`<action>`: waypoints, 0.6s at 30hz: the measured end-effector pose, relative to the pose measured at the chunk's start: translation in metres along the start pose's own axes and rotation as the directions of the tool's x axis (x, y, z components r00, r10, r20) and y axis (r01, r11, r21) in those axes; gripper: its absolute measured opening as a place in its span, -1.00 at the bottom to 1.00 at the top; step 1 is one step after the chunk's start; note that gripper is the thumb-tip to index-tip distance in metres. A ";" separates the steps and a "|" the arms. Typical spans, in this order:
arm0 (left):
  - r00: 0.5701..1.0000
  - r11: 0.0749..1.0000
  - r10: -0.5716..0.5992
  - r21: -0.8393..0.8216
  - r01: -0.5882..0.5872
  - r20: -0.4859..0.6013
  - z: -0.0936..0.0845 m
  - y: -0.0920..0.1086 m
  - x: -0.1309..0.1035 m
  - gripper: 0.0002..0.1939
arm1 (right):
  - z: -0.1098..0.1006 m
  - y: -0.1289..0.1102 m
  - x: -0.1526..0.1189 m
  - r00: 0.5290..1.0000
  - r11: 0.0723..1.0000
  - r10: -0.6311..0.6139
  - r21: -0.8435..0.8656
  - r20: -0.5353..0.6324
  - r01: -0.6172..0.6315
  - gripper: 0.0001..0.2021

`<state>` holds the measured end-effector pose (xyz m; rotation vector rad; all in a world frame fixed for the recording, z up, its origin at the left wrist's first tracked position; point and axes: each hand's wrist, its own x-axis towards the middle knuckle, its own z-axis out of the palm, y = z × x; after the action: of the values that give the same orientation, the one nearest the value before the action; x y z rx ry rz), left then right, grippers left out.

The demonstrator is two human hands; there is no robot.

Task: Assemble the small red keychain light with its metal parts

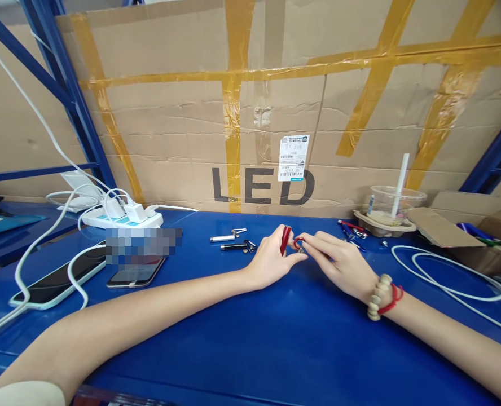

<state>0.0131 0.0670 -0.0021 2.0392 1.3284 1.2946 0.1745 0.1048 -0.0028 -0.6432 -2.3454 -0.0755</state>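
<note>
My left hand (271, 260), near the middle of the blue table (242, 332), is closed around a small red cylinder (285, 239). Just to its right, my right hand (339, 262) pinches a red ring-shaped piece (298, 242) with a small metal part, between thumb and fingertips. The fingertips of both hands are close together. Behind and left of my left hand lie a silver cylinder (223, 239) with a metal clip and a black cylinder (233, 247) with a dark clip. Several red and blue pieces (354, 232) lie beyond my right hand.
Two phones (64, 276) (136, 274) lie at the left, by a white power strip (121, 217) with cables. At the right are a plastic cup (396, 206) in a cardboard holder, a coiled white cable (440, 286) and an open carton (470, 248). Taped cardboard (170, 141) stands behind.
</note>
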 end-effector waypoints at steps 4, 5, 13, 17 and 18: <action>1.000 0.999 0.019 0.027 -0.019 0.016 0.000 -0.002 0.000 -0.69 | 0.000 0.002 0.000 0.998 0.992 -0.044 -0.114 0.050 0.049 -0.68; 1.000 1.000 0.018 0.022 -0.019 0.020 0.000 -0.002 0.000 -0.70 | 0.000 0.001 0.000 0.998 0.993 -0.038 -0.111 0.049 0.043 -0.68; 0.997 0.998 -0.041 -0.035 0.044 0.061 0.001 -0.002 0.000 -0.74 | -0.006 0.006 0.002 0.989 0.991 0.132 0.008 -0.060 -0.132 -0.69; 0.997 0.997 -0.074 -0.027 0.075 0.037 0.002 -0.003 0.001 -0.77 | -0.005 0.009 0.003 0.976 0.979 0.202 -0.026 0.081 -0.200 -0.71; 0.996 0.997 -0.077 -0.022 0.078 0.039 0.002 -0.002 0.000 -0.78 | -0.005 0.009 0.003 0.968 0.977 0.214 -0.038 0.133 -0.211 -0.72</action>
<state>0.0138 0.0688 -0.0046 1.9668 1.3552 1.2261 0.1801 0.1132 0.0014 -0.9341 -2.3930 0.0396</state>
